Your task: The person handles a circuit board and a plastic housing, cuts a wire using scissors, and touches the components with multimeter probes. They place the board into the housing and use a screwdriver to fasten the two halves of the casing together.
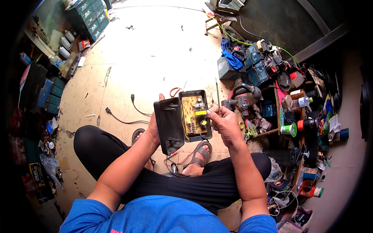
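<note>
An opened black plastic case (169, 125) is held up above my lap, its lid folded out to the left. My left hand (154, 126) grips the lid's outer edge, thumb up. In the right half lies a tan circuit board (189, 116) with a yellow-wrapped transformer (201, 113) and other small parts. My right hand (224, 123) is closed at the case's right edge, its thumb and fingertips beside the transformer. A thin-shafted screwdriver (217, 93) points upward from between its fingers, the handle hidden. Red and black leads (171, 160) hang below the case.
Orange-handled scissors (175, 92) lie beyond the case. Black plug cords (126, 121) cross the floor at left. A red-and-grey power drill (243, 101) and cluttered shelves (280, 108) stand at right. Stacked green boxes (88, 19) are at far left.
</note>
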Demonstrator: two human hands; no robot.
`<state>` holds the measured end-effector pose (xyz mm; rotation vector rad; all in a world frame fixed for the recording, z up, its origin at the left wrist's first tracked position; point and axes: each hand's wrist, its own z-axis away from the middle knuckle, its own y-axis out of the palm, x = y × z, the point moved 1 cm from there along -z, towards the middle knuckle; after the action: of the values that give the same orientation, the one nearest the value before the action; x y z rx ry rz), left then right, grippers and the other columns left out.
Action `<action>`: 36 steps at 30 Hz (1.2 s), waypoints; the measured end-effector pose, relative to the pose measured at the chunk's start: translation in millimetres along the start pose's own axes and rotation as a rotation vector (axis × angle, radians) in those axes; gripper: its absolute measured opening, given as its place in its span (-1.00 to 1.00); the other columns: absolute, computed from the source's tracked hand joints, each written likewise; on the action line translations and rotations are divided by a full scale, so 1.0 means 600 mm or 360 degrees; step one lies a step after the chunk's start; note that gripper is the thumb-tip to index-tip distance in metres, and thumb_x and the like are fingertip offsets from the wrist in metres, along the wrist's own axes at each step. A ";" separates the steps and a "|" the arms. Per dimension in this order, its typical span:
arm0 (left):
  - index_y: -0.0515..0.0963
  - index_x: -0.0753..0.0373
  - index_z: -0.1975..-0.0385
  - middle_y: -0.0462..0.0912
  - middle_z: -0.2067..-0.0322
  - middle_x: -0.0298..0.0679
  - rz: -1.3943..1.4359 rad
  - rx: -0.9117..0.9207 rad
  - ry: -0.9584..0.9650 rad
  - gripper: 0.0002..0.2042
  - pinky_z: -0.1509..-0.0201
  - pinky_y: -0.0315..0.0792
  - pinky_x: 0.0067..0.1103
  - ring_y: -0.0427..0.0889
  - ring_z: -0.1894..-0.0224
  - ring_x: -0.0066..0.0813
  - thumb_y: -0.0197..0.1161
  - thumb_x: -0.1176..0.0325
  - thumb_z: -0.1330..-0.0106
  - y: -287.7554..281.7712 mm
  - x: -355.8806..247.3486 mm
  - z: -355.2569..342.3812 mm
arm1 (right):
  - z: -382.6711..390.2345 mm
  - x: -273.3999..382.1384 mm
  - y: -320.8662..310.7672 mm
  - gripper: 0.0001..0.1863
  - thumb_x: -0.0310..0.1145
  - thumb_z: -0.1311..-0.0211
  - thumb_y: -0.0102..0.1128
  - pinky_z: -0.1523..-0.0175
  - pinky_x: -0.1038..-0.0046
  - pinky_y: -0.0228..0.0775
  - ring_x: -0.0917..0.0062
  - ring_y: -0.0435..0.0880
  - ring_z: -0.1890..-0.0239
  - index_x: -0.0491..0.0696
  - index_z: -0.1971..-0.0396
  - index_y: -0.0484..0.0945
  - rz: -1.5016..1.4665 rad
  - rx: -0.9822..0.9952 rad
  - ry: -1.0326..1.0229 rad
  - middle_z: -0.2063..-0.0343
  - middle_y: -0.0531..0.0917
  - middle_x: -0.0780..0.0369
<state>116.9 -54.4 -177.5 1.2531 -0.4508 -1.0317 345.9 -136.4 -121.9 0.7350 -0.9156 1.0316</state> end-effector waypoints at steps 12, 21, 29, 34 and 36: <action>0.25 0.01 -0.61 0.42 -0.51 -0.15 -0.0397 -0.0269 0.0146 -0.13 -0.51 0.51 -0.13 0.50 -0.49 -0.14 -0.23 -0.52 -0.55 -0.001 -0.015 0.003 | -0.010 -0.043 0.029 -0.79 -0.39 -0.36 0.54 0.58 0.67 0.04 0.84 0.33 0.67 -0.01 0.28 0.59 -0.0028 -0.0067 0.0053 0.57 0.54 0.46; 0.32 0.34 -0.51 0.57 -0.33 0.00 -0.0690 -0.0327 0.0074 -0.06 -0.47 0.54 -0.16 0.62 -0.37 -0.21 0.25 -0.40 -0.45 0.022 0.001 0.012 | -0.018 -0.067 0.029 -0.76 -0.32 -0.34 0.56 0.57 0.65 0.15 0.79 0.42 0.64 -0.02 0.29 0.59 0.0036 -0.0134 0.0086 0.56 0.59 0.42; 0.52 0.32 -0.28 0.74 -0.08 -0.13 -0.0790 -0.0414 0.0078 -0.35 -0.28 0.65 -0.31 0.76 -0.14 -0.34 0.48 -0.09 -0.45 0.026 0.002 0.017 | -0.021 -0.073 0.032 -0.74 -0.27 -0.33 0.57 0.58 0.66 0.17 0.78 0.45 0.65 -0.01 0.30 0.60 0.0115 -0.0165 0.0073 0.55 0.61 0.40; 0.47 0.32 -0.33 0.73 -0.08 -0.15 -0.1068 -0.0513 0.0163 -0.37 -0.30 0.61 -0.39 0.74 -0.12 -0.39 0.59 0.21 -0.37 0.029 0.006 0.016 | -0.024 -0.079 0.034 -0.74 -0.26 -0.33 0.57 0.60 0.68 0.15 0.78 0.45 0.66 0.00 0.32 0.60 0.0108 -0.0128 0.0102 0.55 0.61 0.39; 0.46 0.32 -0.34 0.73 -0.08 -0.15 -0.1120 -0.0524 0.0193 -0.35 -0.31 0.60 -0.40 0.73 -0.13 -0.39 0.61 0.21 -0.35 0.034 0.007 0.018 | -0.026 -0.079 0.033 -0.74 -0.25 -0.33 0.57 0.60 0.68 0.15 0.79 0.44 0.66 0.00 0.31 0.60 0.0103 -0.0114 0.0102 0.55 0.62 0.39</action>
<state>118.3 -64.4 -156.5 1.1818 0.2793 -1.5319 320.8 -134.9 -169.5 0.6126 -0.9209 1.0681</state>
